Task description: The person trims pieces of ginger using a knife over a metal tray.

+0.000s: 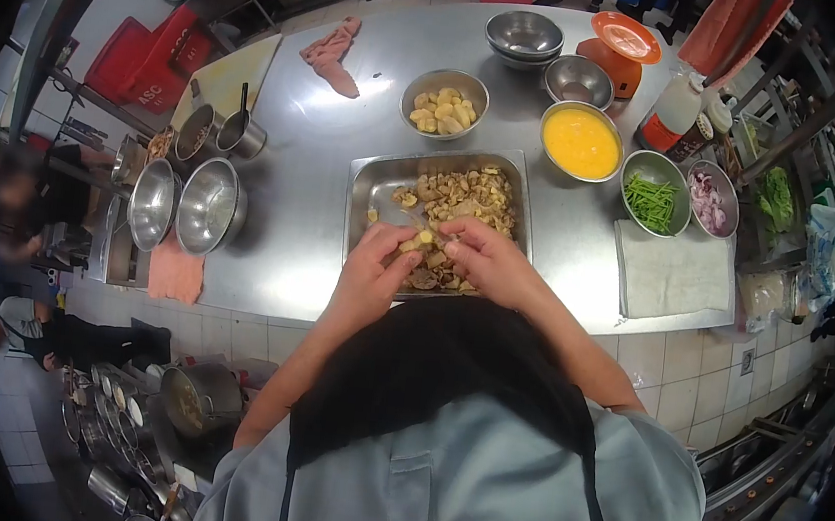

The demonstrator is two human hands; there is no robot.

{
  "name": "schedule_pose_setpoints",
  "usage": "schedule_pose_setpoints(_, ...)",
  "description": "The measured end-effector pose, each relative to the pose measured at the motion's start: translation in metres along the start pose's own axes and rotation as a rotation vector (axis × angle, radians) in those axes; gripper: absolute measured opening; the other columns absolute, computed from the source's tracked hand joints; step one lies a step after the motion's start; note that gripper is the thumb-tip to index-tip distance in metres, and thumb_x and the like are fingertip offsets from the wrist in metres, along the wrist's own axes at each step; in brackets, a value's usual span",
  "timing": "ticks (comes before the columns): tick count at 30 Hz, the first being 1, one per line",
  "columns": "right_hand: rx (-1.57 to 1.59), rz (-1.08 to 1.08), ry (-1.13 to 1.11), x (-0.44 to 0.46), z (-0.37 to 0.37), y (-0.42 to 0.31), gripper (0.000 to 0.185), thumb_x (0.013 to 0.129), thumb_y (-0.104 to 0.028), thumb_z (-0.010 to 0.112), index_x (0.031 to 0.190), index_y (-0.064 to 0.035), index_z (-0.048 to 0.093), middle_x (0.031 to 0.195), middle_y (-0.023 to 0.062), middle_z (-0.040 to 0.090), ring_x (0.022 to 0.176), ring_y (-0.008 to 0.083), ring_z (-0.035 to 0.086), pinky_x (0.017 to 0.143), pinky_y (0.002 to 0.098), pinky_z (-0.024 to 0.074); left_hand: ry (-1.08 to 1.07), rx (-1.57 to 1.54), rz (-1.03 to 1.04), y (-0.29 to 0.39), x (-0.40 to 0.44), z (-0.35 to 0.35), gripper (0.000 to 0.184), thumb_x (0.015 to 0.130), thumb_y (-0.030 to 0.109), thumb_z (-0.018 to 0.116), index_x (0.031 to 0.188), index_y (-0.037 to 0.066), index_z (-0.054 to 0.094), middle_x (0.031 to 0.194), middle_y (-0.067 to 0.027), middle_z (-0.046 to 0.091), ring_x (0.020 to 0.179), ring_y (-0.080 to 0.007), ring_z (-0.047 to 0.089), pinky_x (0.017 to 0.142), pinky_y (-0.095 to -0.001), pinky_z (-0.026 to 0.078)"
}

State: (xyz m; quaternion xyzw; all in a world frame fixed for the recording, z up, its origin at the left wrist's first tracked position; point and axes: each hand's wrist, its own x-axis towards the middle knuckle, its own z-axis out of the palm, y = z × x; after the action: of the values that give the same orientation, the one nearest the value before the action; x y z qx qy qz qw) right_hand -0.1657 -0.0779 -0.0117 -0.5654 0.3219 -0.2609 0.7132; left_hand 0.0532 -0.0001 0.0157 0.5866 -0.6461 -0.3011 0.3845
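Over a steel tray both my hands meet around a small yellow piece, apparently a potato. My left hand grips the piece between thumb and fingers. On its other side, my right hand is closed in a pinch; what its fingertips hold is too small to make out. A heap of brownish-yellow chunks and skins fills the right and near parts of the tray. Beyond it stands a steel bowl of smooth yellow, potato-like pieces.
Right of the tray are bowls of yellow liquid, cut green vegetables and sliced purple onions, beside a folded white cloth. An orange scale stands farther back. Steel bowls and pots sit left. A co-worker is at far left.
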Motion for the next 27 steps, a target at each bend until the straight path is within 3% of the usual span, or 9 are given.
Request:
schedule_pose_setpoints(1,0.076,0.050,0.010,0.000,-0.002,0.001,0.025,0.105,-0.016,0.059,0.130,-0.0107,0.059,0.083,0.0000,0.056,0.064,0.0080,0.048,0.055,0.0259,0.0393,0.010,-0.061,0.009,-0.002,-0.001,0.000,0.031,0.102,0.017,0.064,0.129,0.002,0.064,0.114,-0.0120,0.067,0.104,-0.0288,0.067,0.089,-0.0381,0.053)
schedule_pose_setpoints(4,0.296,0.257,0.009,0.002,-0.016,0.002,0.035,0.106,-0.017,0.057,0.141,-0.0149,0.053,0.080,-0.0011,0.052,0.059,0.0070,0.042,0.049,0.0239,0.0325,0.026,-0.497,-0.356,-0.001,0.002,0.001,0.035,0.108,0.019,0.058,0.139,0.002,0.055,0.111,-0.0083,0.064,0.107,-0.0210,0.065,0.095,-0.0343,0.053)
schedule_pose_setpoints(8,0.231,0.200,0.060,-0.004,-0.012,-0.013,0.052,0.106,-0.020,0.058,0.155,-0.0183,0.041,0.082,0.0014,0.054,0.058,0.0080,0.043,0.047,0.0241,0.0335,0.051,-1.091,-0.437,-0.016,0.007,0.003,0.036,0.112,0.027,0.050,0.142,0.007,0.052,0.104,-0.0065,0.063,0.095,-0.0193,0.064,0.085,-0.0338,0.053)
schedule_pose_setpoints(16,-0.165,-0.027,-0.065,-0.006,0.009,-0.018,0.058,0.105,-0.024,0.060,0.157,-0.0097,0.039,0.093,0.0076,0.063,0.082,0.0152,0.060,0.075,0.0311,0.0499,-0.054,-1.343,-0.526,-0.040,0.012,-0.003,0.033,0.114,0.035,0.043,0.129,0.009,0.058,0.095,-0.0073,0.065,0.084,-0.0189,0.059,0.077,-0.0319,0.050)
schedule_pose_setpoints(19,-0.265,-0.118,-0.101,-0.004,0.021,-0.016,0.054,0.107,-0.026,0.059,0.155,-0.0095,0.041,0.086,0.0011,0.057,0.077,0.0103,0.052,0.071,0.0289,0.0444,0.151,-1.448,-0.781,-0.028,0.018,-0.004,0.034,0.113,0.038,0.044,0.128,0.011,0.058,0.095,-0.0057,0.064,0.086,-0.0200,0.059,0.080,-0.0337,0.050)
schedule_pose_setpoints(22,-0.358,-0.159,-0.108,-0.005,0.025,-0.019,0.057,0.105,-0.022,0.062,0.154,-0.0057,0.040,0.085,0.0038,0.057,0.077,0.0129,0.054,0.073,0.0314,0.0458,0.278,-1.514,-0.874,-0.031,0.023,-0.003,0.034,0.112,0.038,0.046,0.127,0.010,0.058,0.100,-0.0062,0.064,0.089,-0.0207,0.060,0.083,-0.0353,0.051)
schedule_pose_setpoints(23,-0.396,-0.181,-0.108,-0.004,0.026,-0.019,0.057,0.104,-0.021,0.063,0.154,-0.0054,0.040,0.084,0.0044,0.057,0.076,0.0135,0.054,0.072,0.0319,0.0462,0.212,-1.557,-0.831,-0.038,0.022,-0.004,0.033,0.112,0.037,0.049,0.127,0.009,0.058,0.103,-0.0066,0.064,0.091,-0.0210,0.060,0.085,-0.0368,0.051)
schedule_pose_setpoints(26,-0.465,-0.101,-0.149,-0.009,0.030,-0.035,0.060,0.102,-0.024,0.065,0.154,-0.0067,0.040,0.096,0.0213,0.070,0.089,0.0333,0.070,0.083,0.0415,0.0527,0.085,-1.617,-0.722,-0.049,0.019,-0.005,0.032,0.110,0.036,0.053,0.126,0.009,0.058,0.111,-0.0080,0.064,0.098,-0.0225,0.060,0.090,-0.0403,0.053)
schedule_pose_setpoints(27,-0.470,-0.124,-0.138,-0.008,0.030,-0.035,0.060,0.102,-0.024,0.065,0.154,-0.0070,0.040,0.097,0.0218,0.070,0.090,0.0347,0.070,0.084,0.0424,0.0527,0.089,-1.596,-0.698,-0.038,0.020,-0.005,0.033,0.110,0.036,0.053,0.127,0.008,0.058,0.114,-0.0085,0.064,0.100,-0.0233,0.061,0.091,-0.0408,0.053)
